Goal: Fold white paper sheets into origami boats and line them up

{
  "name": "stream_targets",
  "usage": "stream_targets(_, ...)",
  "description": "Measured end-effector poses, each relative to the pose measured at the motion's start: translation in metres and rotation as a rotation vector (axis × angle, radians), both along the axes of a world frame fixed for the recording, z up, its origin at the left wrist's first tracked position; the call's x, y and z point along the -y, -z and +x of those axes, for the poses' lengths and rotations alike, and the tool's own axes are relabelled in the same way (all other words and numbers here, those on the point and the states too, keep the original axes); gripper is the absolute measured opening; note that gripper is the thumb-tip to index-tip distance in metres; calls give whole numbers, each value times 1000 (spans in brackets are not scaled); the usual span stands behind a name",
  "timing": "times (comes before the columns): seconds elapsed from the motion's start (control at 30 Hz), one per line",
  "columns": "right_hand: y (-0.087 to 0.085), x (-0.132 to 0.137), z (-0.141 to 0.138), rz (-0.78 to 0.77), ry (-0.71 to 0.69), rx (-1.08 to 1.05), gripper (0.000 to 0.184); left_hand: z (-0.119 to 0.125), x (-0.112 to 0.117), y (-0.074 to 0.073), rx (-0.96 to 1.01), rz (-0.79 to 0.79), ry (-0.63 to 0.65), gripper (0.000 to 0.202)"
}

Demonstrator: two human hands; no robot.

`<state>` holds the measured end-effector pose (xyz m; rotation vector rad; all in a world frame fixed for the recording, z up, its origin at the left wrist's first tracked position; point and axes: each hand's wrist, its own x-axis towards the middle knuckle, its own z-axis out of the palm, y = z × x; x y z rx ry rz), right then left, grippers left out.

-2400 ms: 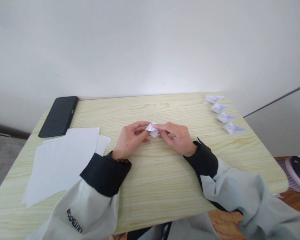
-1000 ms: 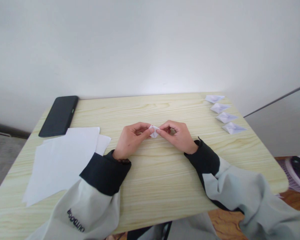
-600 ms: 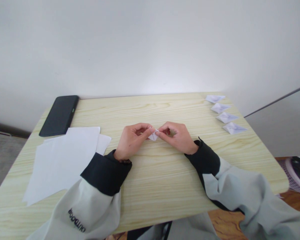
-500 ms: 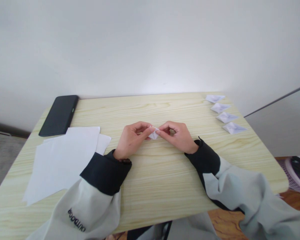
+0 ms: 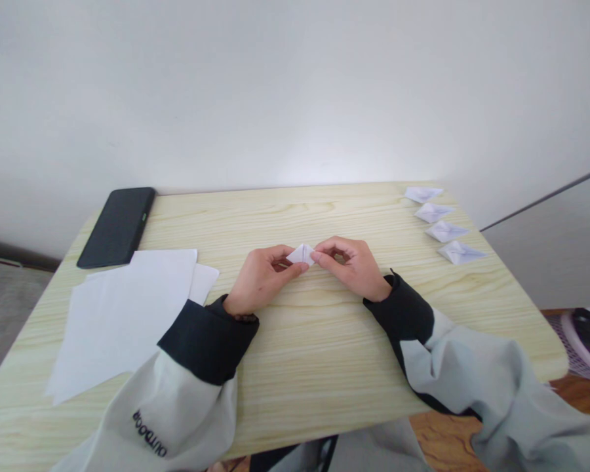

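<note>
A small piece of folded white paper [image 5: 303, 253] is held between my hands above the middle of the table. Its top comes to a point, and a crease line runs down its face. My left hand [image 5: 265, 275] is closed on its left side, the thumb along the lower edge and the fingers behind. My right hand [image 5: 350, 263] pinches its right corner between thumb and fingertips. The fingers behind the paper are partly hidden.
Several folded paper boats [image 5: 446, 231] stand in a row at the table's right edge. Loose white sheets [image 5: 128, 314] lie at the left, with a black phone [image 5: 117, 226] behind them. A pink basket [image 5: 577, 347] stands on the floor beyond the wooden table [image 5: 324, 373].
My left thumb has slid down from the paper's upper part to its lower edge, so more of its face shows. My right hand keeps its pinch almost unmoved.
</note>
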<state>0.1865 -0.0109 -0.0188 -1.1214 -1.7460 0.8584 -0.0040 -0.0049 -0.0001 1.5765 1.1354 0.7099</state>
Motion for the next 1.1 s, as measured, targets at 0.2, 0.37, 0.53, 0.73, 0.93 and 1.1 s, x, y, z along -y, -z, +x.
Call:
stream_targets(0.2, 3, -1, 0, -33, -29, -55, 16, 2, 1, -1, 56, -3, 2, 30)
stream_targets(0.37, 2, 0, -1, -45, -25, -47, 15, 3, 2, 1, 186, 42, -126, 29)
stream_targets(0.53, -4, 3, -3, 62, -69, 66, 11, 3, 3, 3, 107, 100, -84, 27)
stream_targets(0.73, -5, 4, -3, 201, -92, 129, 10, 2, 3, 4, 53, 167, -33, 23)
stream_targets(0.93, -4, 3, -3, 183, -107, 135, 10, 3, 4, 5, 60, 208, 7, 17)
stream_targets(1.1, -5, 4, -3, 161, -134, 147, 8, 3, 5, 3, 72, 226, -6, 15)
